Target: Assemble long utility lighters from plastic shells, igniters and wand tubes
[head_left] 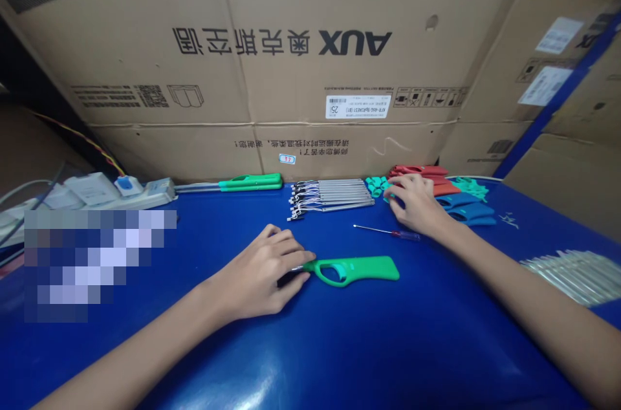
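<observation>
A green long-nosed gas lighter [371, 267] lies on the blue tabletop with its handle pointing right. My left hand [264, 273] is closed around the lighter's metal tube, just left of the trigger loop, and hides most of that tube. Farther back, my right hand [414, 202] hovers at a small heap of teal plastic rings [376, 186], fingers curved and apart. Red lighter handles [422, 172] and blue ones [468, 209] lie behind and right of it. Below the right hand is a screwdriver [405, 235] with a purple handle.
Several metal tubes with wires [339, 193] lie in a row at the back. Finished-looking green lighters [252, 182] rest left of them, beside a power strip [155, 192]. Clear plastic-looking pieces [577, 274] are at right. Cardboard [291, 80] walls the back.
</observation>
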`<state>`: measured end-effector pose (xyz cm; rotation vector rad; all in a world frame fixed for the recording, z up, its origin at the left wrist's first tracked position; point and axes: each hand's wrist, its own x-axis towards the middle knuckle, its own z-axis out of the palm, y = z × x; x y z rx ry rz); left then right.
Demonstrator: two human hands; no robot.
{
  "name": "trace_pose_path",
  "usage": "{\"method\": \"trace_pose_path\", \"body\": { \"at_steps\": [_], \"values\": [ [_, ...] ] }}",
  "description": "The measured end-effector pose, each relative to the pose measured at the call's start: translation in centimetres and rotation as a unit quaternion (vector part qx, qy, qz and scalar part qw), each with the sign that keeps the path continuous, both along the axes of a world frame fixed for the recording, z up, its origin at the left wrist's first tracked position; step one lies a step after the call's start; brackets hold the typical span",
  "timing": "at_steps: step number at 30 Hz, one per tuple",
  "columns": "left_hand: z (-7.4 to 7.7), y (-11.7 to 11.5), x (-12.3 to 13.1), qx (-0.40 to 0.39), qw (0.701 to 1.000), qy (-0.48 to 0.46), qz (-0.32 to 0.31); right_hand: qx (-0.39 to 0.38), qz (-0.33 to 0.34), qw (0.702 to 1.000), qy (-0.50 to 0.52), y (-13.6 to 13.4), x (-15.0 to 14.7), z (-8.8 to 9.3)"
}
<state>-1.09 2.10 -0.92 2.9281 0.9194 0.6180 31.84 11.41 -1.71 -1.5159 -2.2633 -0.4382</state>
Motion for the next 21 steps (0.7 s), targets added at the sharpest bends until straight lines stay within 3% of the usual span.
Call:
{"method": "trace_pose_path", "body": {
  "at_steps": [6,8,10,14,21],
  "values": [
    [0.3,0.5,-0.5,0.043,0.998,-0.029,0.039,-0.038,0.157,0.982,0.098,-3.7,-3.9,0.5],
    [0.3,0.6,-0.5,0.061,0.996,-0.039,0.042,-0.06,0.236,0.951,0.192,-4.9,-5.3,0.4],
    [0.2,0.6,-0.3,0.075,0.996,-0.047,0.034,-0.076,0.274,0.926,0.25,-5.8,-6.3,0.3],
    [0.2,0.2,0.1,0.085,0.994,-0.067,0.006,-0.106,0.289,0.901,0.304,-6.7,-7.1,0.4],
    [0.0,-0.2,0.4,0.091,0.993,-0.081,-0.005,-0.139,0.306,0.892,0.301,-7.3,-7.2,0.9]
  ]
}}
